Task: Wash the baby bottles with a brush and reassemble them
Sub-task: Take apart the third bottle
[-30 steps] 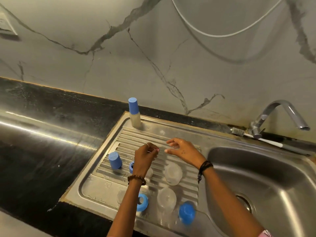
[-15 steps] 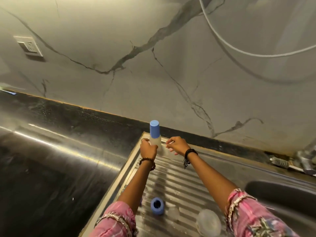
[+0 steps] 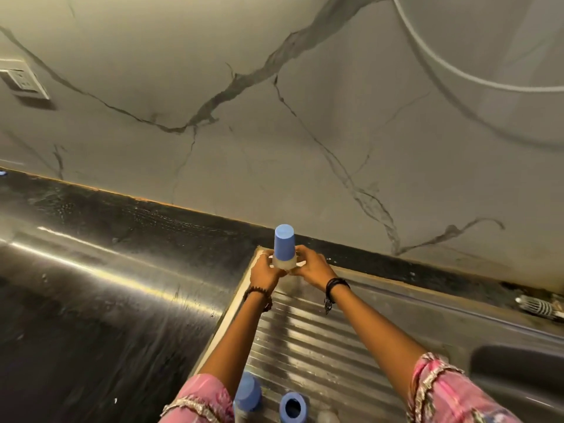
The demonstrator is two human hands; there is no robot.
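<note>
Both hands, left [image 3: 265, 270] and right [image 3: 311, 268], grip capped bottle [image 3: 284, 251] upright.

A single head-worn camera is looking forward and down from above the person's shoulders — tilted high enough that the marbled wall [image 3: 274, 87] is filling the upper half. The wide lens is bending the dark counter [image 3: 91, 300] and the ribbed draining board [image 3: 305, 340] into slanting lines. Both hands [image 3: 311, 267] are sitting at arm's length near the frame's centre, the pink sleeves [image 3: 439, 392] lying closest at the bottom edge — no second view is sharing the scene.
</note>
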